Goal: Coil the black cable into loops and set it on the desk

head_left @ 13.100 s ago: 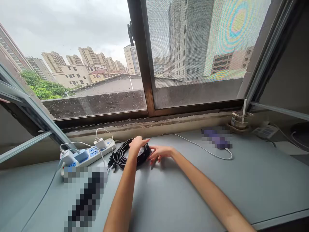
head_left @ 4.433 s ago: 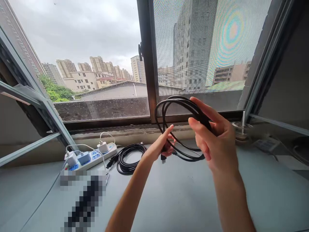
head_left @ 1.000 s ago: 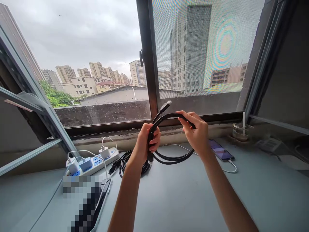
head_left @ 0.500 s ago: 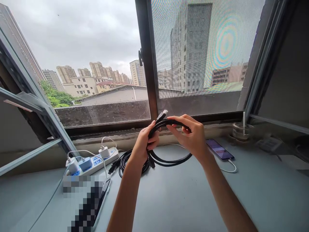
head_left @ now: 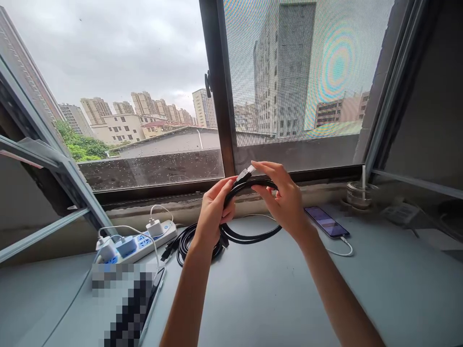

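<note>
While the left hand (head_left: 213, 206) grips the looped black cable (head_left: 249, 184) above the table (head_left: 260, 294), the right hand (head_left: 287, 201), loosely curled round it, has now reached the connector (head_left: 243, 174), any markings unreadable.

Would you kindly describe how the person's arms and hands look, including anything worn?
The left hand and right hand wear no gloves; no sleeve, watch or bracelet shows on the left arm or right arm, and no ring is visible.

No text, label or number is legible
</note>
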`<state>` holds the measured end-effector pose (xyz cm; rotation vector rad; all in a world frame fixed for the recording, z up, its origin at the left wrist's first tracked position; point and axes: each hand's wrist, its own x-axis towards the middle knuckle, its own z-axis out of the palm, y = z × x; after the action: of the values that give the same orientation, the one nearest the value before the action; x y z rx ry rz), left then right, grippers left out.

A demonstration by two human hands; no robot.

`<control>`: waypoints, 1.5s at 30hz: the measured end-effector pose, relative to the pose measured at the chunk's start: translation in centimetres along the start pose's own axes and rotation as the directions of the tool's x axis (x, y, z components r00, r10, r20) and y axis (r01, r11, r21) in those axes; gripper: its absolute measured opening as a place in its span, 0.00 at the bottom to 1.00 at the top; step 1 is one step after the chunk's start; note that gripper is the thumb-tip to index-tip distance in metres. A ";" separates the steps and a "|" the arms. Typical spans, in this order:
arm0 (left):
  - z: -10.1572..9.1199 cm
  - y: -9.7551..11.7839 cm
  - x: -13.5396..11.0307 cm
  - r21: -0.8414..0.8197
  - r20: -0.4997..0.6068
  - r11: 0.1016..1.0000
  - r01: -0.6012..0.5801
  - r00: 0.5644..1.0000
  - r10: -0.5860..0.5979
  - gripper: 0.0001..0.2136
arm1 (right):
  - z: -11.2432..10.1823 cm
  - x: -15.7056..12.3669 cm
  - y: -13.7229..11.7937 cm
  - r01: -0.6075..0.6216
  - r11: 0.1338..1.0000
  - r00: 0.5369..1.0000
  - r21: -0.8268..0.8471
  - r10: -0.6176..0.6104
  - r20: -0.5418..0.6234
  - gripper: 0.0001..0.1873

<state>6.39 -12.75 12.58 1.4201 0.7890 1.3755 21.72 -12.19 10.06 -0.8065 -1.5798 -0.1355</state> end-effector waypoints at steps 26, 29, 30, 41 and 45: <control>0.7 1.2 -2.1 0.357 0.132 0.918 -0.173 0.982 0.134 0.18 | -1.6 -0.1 -0.5 -0.549 0.691 0.819 0.470 0.333 0.467 0.23; 0.7 1.3 -2.2 0.325 0.120 0.935 -0.142 0.987 0.108 0.19 | -1.7 0.0 -0.4 -0.558 0.662 0.812 0.500 0.311 0.494 0.22; 0.7 1.3 -2.2 0.311 0.111 0.942 -0.124 0.989 0.093 0.19 | -1.7 0.0 -0.4 -0.559 0.653 0.809 0.510 0.296 0.507 0.21; 0.2 0.9 -1.6 0.134 0.091 0.980 0.149 0.983 -0.162 0.26 | -3.4 0.1 -1.5 -0.264 0.806 0.909 0.530 0.025 0.415 0.25; 0.0 0.4 -1.1 0.116 0.112 0.975 0.190 0.973 -0.203 0.24 | -3.2 0.0 -2.4 -0.096 0.913 0.943 0.397 -0.045 0.331 0.18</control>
<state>6.18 -13.95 12.59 1.4502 0.9056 1.0980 23.03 -15.70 11.58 -0.5344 -1.8312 0.3638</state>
